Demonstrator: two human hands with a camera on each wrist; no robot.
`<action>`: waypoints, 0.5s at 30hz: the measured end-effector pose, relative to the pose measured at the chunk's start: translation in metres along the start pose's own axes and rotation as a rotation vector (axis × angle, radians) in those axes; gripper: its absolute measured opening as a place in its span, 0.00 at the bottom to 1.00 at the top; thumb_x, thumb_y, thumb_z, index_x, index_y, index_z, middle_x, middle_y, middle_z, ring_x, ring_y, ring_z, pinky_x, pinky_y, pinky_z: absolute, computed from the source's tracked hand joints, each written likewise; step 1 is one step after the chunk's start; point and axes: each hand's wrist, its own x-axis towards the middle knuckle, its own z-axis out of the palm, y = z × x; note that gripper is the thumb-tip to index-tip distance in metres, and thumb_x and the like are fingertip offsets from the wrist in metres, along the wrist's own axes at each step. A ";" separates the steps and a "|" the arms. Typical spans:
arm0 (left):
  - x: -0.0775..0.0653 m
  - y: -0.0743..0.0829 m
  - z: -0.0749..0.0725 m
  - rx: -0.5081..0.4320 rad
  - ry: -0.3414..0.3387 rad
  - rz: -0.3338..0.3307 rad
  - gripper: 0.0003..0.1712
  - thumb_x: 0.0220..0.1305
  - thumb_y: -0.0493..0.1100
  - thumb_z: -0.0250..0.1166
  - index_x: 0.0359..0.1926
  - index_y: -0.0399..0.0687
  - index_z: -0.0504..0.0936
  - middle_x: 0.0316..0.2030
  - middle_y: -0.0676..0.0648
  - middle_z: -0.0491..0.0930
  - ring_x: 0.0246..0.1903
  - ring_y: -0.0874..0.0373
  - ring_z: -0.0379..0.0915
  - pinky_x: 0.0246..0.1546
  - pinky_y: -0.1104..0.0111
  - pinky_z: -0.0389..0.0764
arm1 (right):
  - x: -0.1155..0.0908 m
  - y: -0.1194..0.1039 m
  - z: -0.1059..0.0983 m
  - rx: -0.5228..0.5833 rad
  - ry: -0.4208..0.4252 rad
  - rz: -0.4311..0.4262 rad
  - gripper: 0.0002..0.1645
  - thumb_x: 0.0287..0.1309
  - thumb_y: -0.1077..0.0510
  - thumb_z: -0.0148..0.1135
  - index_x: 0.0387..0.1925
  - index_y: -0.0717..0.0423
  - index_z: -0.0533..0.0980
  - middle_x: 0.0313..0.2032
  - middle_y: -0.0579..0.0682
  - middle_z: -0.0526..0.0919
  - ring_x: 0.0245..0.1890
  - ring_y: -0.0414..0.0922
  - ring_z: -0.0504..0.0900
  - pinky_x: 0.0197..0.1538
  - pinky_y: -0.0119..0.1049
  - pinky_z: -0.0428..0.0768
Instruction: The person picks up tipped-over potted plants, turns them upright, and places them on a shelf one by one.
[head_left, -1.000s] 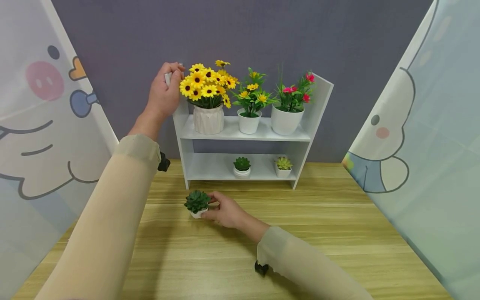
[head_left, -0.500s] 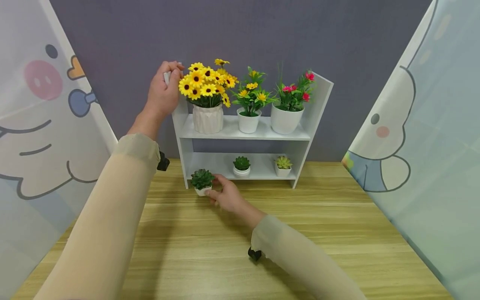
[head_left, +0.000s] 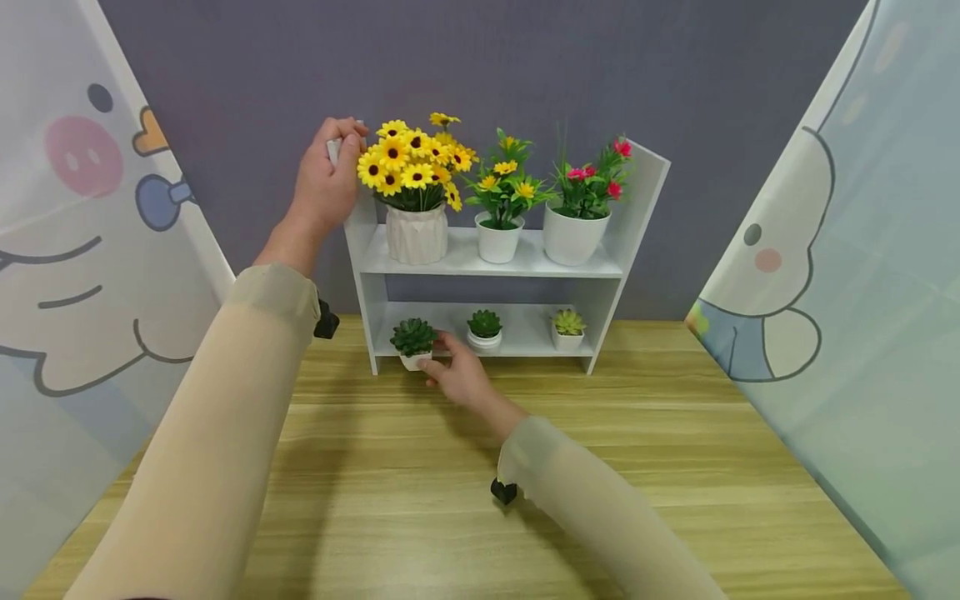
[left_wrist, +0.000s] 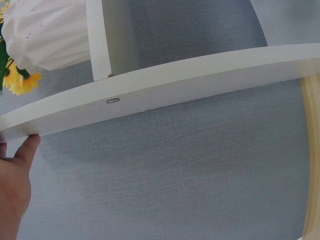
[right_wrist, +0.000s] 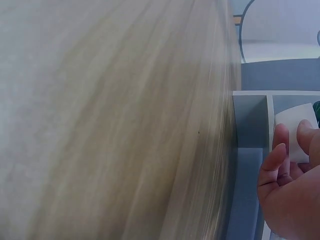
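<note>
My left hand point(head_left: 328, 173) grips the upper end of the left side panel of a white two-tier shelf point(head_left: 491, 268); in the left wrist view its fingers point(left_wrist: 27, 149) meet the panel's edge. A dark green potted succulent point(head_left: 414, 337) is pinched by its small white pot between the thumb and fingers of my right hand point(head_left: 461, 373). That plant is upright at the front left of the lower tier, overlapping its front edge in the head view. In the right wrist view the white pot point(right_wrist: 297, 117) shows beside the thumb, its leaves mostly cut off.
On the lower tier stand a green succulent point(head_left: 484, 327) in a round pot and a pale one point(head_left: 568, 327) in a square pot. The upper tier bears yellow daisies point(head_left: 416, 187), a yellow-flowered plant point(head_left: 504, 196) and a pink-flowered plant point(head_left: 585, 196). A grey wall point(head_left: 510, 67) rises behind.
My right hand has carried the succulent from over the table, forward and slightly right, to the lower tier's front edge. My left hand has kept its grip on the side panel.
</note>
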 end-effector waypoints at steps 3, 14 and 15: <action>0.000 0.000 0.000 0.007 0.002 -0.002 0.14 0.88 0.57 0.42 0.52 0.60 0.71 0.73 0.49 0.73 0.66 0.55 0.69 0.71 0.64 0.73 | 0.001 0.000 0.000 0.012 -0.007 0.002 0.36 0.79 0.54 0.65 0.82 0.51 0.66 0.76 0.59 0.74 0.34 0.40 0.86 0.38 0.32 0.82; -0.001 0.000 -0.001 0.002 0.006 0.022 0.13 0.88 0.56 0.42 0.51 0.60 0.70 0.72 0.49 0.74 0.65 0.56 0.69 0.69 0.64 0.73 | 0.006 -0.004 0.003 -0.013 0.016 0.010 0.38 0.81 0.53 0.64 0.84 0.54 0.61 0.77 0.59 0.73 0.37 0.47 0.89 0.34 0.31 0.78; -0.001 0.000 -0.001 0.001 0.006 0.024 0.12 0.88 0.56 0.42 0.51 0.61 0.70 0.72 0.49 0.74 0.65 0.56 0.69 0.69 0.64 0.73 | 0.007 -0.004 0.003 -0.018 0.019 0.015 0.39 0.81 0.53 0.63 0.84 0.54 0.61 0.77 0.59 0.72 0.37 0.49 0.90 0.34 0.31 0.78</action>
